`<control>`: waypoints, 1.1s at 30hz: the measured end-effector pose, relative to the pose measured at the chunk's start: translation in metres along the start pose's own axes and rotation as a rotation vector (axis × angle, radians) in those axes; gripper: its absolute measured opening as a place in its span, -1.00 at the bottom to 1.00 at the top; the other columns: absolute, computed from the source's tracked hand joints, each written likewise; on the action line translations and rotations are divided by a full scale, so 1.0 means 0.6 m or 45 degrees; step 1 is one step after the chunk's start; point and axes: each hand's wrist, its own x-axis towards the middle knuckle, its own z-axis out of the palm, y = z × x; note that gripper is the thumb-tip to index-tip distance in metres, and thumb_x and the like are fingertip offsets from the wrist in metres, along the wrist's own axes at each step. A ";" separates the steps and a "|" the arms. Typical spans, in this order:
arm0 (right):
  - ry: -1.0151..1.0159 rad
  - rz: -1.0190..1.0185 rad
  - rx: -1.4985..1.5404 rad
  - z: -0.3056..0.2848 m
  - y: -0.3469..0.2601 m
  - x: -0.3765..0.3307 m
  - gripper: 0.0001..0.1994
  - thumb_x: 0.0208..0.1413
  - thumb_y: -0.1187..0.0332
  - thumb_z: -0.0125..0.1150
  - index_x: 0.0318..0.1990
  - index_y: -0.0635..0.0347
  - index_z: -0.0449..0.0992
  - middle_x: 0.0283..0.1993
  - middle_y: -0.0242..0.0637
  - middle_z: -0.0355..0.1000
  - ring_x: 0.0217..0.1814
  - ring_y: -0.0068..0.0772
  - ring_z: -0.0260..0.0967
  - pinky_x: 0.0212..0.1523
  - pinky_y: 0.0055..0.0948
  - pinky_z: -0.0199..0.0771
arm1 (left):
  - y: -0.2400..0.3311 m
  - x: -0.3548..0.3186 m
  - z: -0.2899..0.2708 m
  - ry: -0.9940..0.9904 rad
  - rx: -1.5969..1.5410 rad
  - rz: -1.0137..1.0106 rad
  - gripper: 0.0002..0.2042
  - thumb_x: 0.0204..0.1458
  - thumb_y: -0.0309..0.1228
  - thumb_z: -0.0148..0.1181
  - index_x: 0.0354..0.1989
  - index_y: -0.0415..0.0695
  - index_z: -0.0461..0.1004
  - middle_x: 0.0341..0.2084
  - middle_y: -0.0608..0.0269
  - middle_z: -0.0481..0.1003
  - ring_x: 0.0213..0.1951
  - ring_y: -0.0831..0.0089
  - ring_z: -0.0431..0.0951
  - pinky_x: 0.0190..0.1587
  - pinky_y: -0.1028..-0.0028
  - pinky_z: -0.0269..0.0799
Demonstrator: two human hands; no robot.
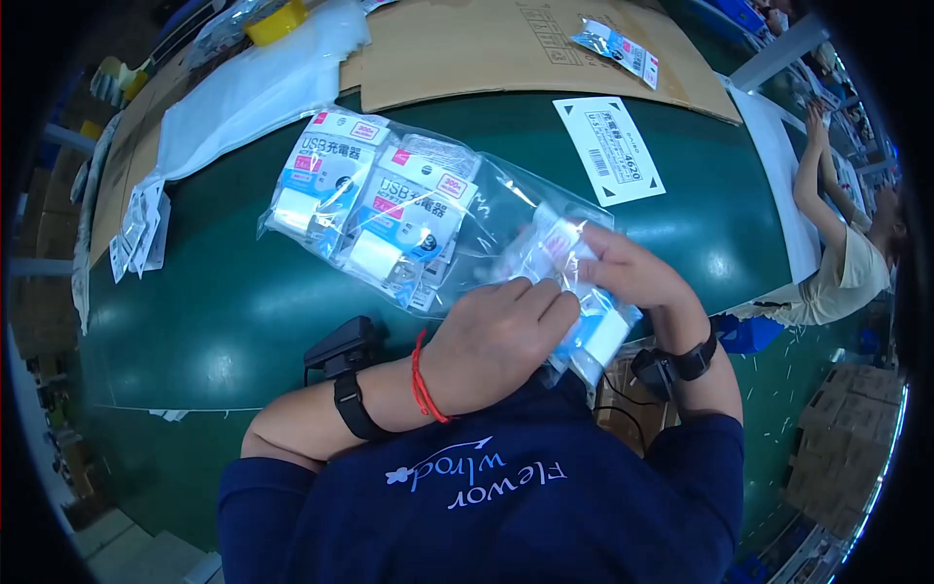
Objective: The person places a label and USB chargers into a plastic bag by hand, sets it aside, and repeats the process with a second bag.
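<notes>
My left hand (501, 331) and my right hand (630, 271) both grip one small packaged charger (574, 292), white and blue in clear plastic, held just above the near edge of the green table (224, 311). A clear plastic bag (486, 200) reaches from my hands toward the left. Two more packaged chargers (375, 200) lie side by side in or on that bag, just left of my hands. A red string and a black strap with a small device sit on my left wrist. A black strap is on my right wrist too.
A white label sheet (610, 148) lies on the table beyond my hands. Brown cardboard (506, 49) with a small packet (618, 47) lies farther back. White plastic sheeting (253, 92) and stacked packets (141, 229) sit at left. Another person (837, 263) works at right.
</notes>
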 end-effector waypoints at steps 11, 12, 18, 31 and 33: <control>0.456 -0.036 0.692 0.056 0.006 0.055 -0.53 0.25 0.30 0.00 0.26 0.22 0.13 0.09 -0.29 0.31 0.07 -0.59 0.24 0.08 -0.53 0.26 | 0.018 -0.009 0.013 0.110 -0.053 0.065 -0.79 -0.19 -0.54 0.09 -0.31 -0.22 0.36 -0.51 0.23 0.33 -0.47 0.39 0.44 -0.48 0.47 0.38; 0.452 -0.032 0.691 0.055 0.007 0.053 -0.53 0.25 0.30 0.00 0.26 0.22 0.13 0.09 -0.29 0.31 0.07 -0.59 0.24 0.08 -0.53 0.26 | 0.017 -0.010 0.011 0.111 -0.054 0.059 -0.79 -0.19 -0.54 0.09 -0.31 -0.22 0.36 -0.51 0.23 0.33 -0.47 0.39 0.44 -0.48 0.47 0.38; 0.391 -0.034 0.472 0.045 -0.004 0.040 -0.54 0.25 0.29 0.00 0.25 0.21 0.15 0.07 -0.30 0.31 0.06 -0.59 0.23 0.08 -0.53 0.26 | 0.011 -0.014 0.004 0.094 -0.090 0.080 -0.80 -0.16 -0.53 0.11 -0.29 -0.22 0.37 -0.49 0.23 0.34 -0.45 0.37 0.44 -0.45 0.47 0.40; 0.419 0.053 0.610 0.055 -0.022 0.033 -0.51 0.20 0.24 0.04 0.23 0.25 0.16 0.13 -0.17 0.30 0.10 -0.42 0.31 0.07 -0.45 0.36 | -0.112 -0.044 -0.061 0.121 0.126 -0.278 -0.32 0.04 -0.08 0.12 0.20 -0.32 0.13 0.22 -0.18 0.12 0.22 0.01 0.20 0.23 0.16 0.05; 0.450 0.071 0.675 0.060 -0.023 0.033 -0.51 0.20 0.23 0.04 0.23 0.24 0.16 0.12 -0.18 0.31 0.08 -0.43 0.32 0.06 -0.46 0.37 | -0.122 -0.052 -0.053 -0.008 0.123 -0.293 -0.28 0.00 0.02 0.12 0.14 -0.37 0.16 0.15 -0.24 0.18 0.22 -0.01 0.17 0.25 0.15 -0.02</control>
